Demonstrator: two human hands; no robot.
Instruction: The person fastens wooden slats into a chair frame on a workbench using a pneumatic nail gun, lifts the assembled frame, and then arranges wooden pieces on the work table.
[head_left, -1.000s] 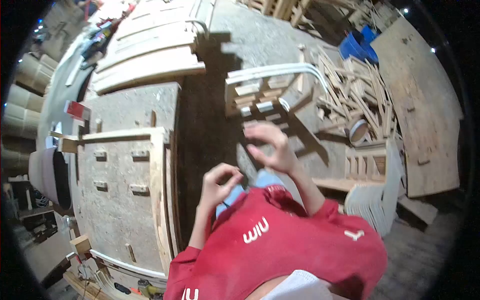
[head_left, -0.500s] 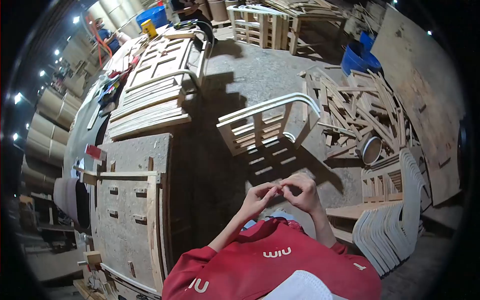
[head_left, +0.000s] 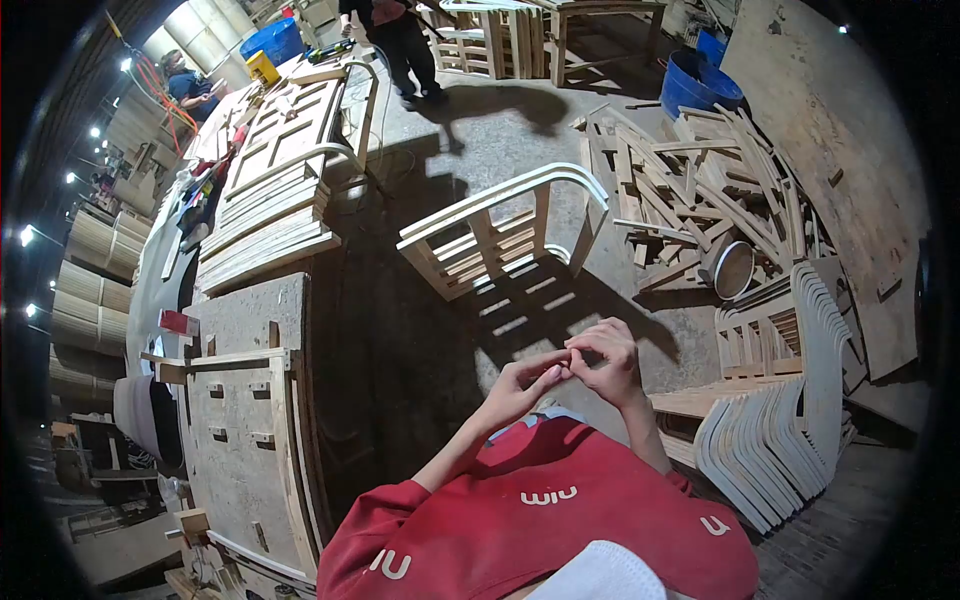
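Note:
In front of my red shirt, my left hand [head_left: 522, 388] and my right hand [head_left: 608, 364] meet at the fingertips. The thumb and fingers of each are pinched together, and anything between them is too small or hidden to make out. Past the hands, on the concrete floor, stands a slatted wooden frame [head_left: 482, 228] with a pale curved top rail, apart from both hands. To my left lies a worktop board [head_left: 240, 400] with small wooden blocks fixed to it and wooden strips along its edges.
Several curved white-edged frames [head_left: 765, 450] are stacked at my right. Behind them lies a heap of scrap wood [head_left: 690, 190] near a blue barrel [head_left: 698, 82]. A table at the left back carries stacked wooden panels [head_left: 270, 220]. One person [head_left: 400, 50] stands at the back; another [head_left: 190, 88] is farther left.
My view has shifted, so the floor frame and tables appear farther left. The person at the back now shows more fully. My hands stay together at the fingertips, with the fingers slightly rearranged.

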